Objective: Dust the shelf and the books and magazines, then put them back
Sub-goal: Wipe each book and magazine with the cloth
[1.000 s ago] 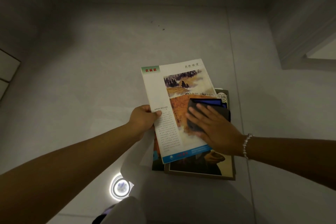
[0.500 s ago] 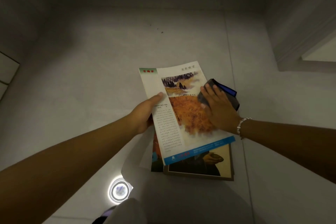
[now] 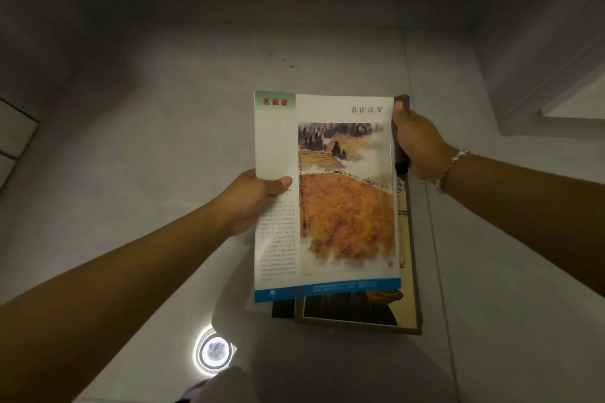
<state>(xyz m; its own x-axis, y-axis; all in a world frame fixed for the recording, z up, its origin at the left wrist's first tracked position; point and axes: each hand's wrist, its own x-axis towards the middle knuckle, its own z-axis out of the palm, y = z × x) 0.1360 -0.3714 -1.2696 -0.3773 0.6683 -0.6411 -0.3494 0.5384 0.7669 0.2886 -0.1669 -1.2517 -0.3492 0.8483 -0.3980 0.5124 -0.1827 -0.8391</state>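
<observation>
Magazine (image 3: 327,193) in left hand (image 3: 248,199), cloth (image 3: 401,134) (seemingly) right (image 3: 422,147)

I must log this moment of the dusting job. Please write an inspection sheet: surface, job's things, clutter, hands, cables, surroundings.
Surface: grey tiled floor, a round light reflection near the bottom.
Job's things: magazine with landscape cover, held up; stack of books lying under it; dark cloth at the magazine's right edge.
Clutter: small dark specks on the floor.
Hands: left hand grips the magazine's left edge; right hand, with bracelet, holds the cloth.
Cables: nothing seen.
Surroundings: pale walls; white frame at right.
</observation>
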